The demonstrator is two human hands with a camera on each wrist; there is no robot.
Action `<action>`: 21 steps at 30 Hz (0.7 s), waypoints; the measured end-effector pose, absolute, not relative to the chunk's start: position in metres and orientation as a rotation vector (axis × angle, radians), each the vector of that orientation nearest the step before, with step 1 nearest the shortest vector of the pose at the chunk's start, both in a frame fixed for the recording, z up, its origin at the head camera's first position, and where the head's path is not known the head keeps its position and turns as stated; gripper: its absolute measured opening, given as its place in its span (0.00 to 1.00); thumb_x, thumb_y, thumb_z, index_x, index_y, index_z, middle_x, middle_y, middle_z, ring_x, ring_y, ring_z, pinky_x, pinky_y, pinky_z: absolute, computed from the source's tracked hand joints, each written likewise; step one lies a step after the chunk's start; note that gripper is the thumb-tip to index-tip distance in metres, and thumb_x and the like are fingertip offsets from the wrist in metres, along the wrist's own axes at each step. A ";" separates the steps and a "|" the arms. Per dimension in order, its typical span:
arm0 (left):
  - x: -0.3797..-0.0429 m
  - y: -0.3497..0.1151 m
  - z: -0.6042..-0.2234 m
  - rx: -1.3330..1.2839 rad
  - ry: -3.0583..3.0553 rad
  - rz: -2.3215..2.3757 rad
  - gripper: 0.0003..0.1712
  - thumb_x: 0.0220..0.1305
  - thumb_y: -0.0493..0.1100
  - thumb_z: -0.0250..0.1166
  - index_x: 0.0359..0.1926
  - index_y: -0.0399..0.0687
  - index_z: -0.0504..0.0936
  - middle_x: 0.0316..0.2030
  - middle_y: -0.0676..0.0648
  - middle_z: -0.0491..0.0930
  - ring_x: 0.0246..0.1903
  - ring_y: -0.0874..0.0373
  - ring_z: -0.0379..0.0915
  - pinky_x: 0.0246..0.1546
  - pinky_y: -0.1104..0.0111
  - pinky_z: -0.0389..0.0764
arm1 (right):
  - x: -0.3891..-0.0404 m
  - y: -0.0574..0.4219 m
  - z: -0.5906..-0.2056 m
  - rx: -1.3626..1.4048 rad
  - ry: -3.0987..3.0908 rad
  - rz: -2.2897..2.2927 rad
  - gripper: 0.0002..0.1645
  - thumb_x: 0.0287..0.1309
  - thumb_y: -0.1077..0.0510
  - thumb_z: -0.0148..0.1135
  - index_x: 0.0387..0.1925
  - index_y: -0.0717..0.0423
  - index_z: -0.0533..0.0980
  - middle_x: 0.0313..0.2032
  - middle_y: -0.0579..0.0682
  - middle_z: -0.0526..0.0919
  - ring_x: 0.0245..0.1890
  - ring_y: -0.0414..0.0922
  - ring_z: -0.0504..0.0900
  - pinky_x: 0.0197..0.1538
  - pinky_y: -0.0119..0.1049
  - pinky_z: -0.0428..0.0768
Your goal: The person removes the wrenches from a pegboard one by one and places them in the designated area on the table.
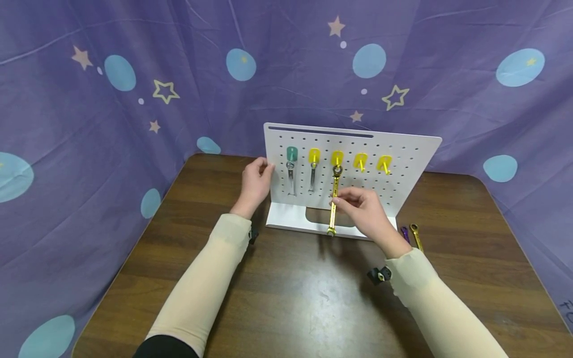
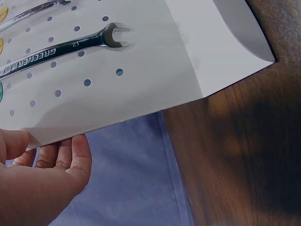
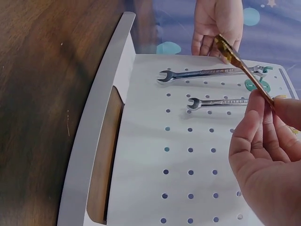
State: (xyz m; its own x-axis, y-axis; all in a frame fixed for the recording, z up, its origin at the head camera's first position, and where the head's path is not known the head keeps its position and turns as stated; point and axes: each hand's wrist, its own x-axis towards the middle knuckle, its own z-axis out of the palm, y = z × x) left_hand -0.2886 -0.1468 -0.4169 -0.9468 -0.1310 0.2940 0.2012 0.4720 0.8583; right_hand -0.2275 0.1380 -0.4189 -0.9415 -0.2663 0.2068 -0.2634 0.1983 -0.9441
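Note:
A white pegboard [image 1: 405, 166] stands on the table; my left hand [image 1: 256, 185] pinches its left edge between thumb and fingers. With thumb and fingertips, my right hand [image 1: 364, 214] holds a gold wrench [image 1: 333, 219] by the middle of its shank. The wrench's ring end is up at the third hook, a yellow one [image 1: 337, 156]; its open end points down. One silver wrench [image 2: 66, 49] hangs from the green hook [image 1: 292, 152] and another silver wrench [image 1: 313, 179] from the yellow hook beside it. Two more yellow hooks [image 1: 360, 161] to the right carry nothing.
On the brown wooden table [image 1: 291, 293], a purple wrench [image 1: 405, 232] and a second gold wrench [image 1: 417, 237] lie right of the board, partly hidden by my right forearm. Behind the table hangs a purple curtain [image 1: 286, 99] with stars and blue spots.

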 end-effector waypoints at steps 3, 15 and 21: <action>-0.288 -0.147 -0.417 -0.059 -2.402 -1.457 0.10 0.77 0.38 0.59 0.44 0.34 0.81 0.45 0.37 0.84 0.44 0.48 0.79 0.45 0.56 0.80 | -0.227 0.138 -0.419 -0.550 2.420 -1.926 0.12 0.67 0.63 0.67 0.44 0.71 0.82 0.38 0.59 0.88 0.36 0.53 0.87 0.43 0.46 0.84; -0.288 -0.147 -0.417 -0.051 -2.419 -1.435 0.11 0.77 0.39 0.58 0.43 0.33 0.81 0.44 0.37 0.84 0.42 0.49 0.79 0.43 0.57 0.79 | -0.226 0.138 -0.418 -0.558 2.352 -1.985 0.13 0.66 0.65 0.66 0.45 0.75 0.80 0.39 0.62 0.87 0.37 0.47 0.87 0.44 0.47 0.84; -0.289 -0.146 -0.416 -0.060 -2.411 -1.429 0.10 0.77 0.38 0.59 0.43 0.33 0.81 0.43 0.37 0.84 0.42 0.49 0.79 0.42 0.57 0.79 | -0.226 0.138 -0.416 -0.563 2.344 -1.991 0.12 0.66 0.65 0.66 0.45 0.73 0.81 0.40 0.61 0.87 0.38 0.47 0.87 0.45 0.51 0.83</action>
State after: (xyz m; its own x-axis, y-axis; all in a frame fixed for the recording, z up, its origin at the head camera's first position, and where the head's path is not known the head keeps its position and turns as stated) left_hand -0.2885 -0.1462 -0.4159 -0.9425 -0.1335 0.3065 0.2047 0.4944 0.8448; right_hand -0.2261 0.1378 -0.4157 -0.9350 -0.2799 0.2178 -0.2603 0.1241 -0.9575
